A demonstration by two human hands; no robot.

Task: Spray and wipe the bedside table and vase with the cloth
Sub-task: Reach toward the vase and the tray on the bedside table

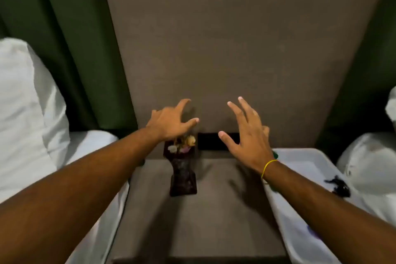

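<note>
Looking down from the head camera, I see 2 bare forearms reaching forward over a brown bedside table that stands between 2 white-sheeted beds. The left hand is spread, fingers apart and empty, hovering above the flowers of a dark vase; I cannot tell whether the palm touches the blooms. The vase stands upright on the left-centre of the tabletop, toward the back, its narrow waist widening to a square foot. The right hand is likewise splayed and holds nothing, raised above the right rear part of the table, well apart from the vase. A thin yellow band circles the right wrist. Behind the hands, a black rectangular panel sits low on the brown padded wall panel. Green curtains flank that panel on both sides. A white pillow leans at the left edge. On the right bed lies a small dark object, too blurred to identify. Neither a cloth nor a spray bottle can be made out in this view.
</note>
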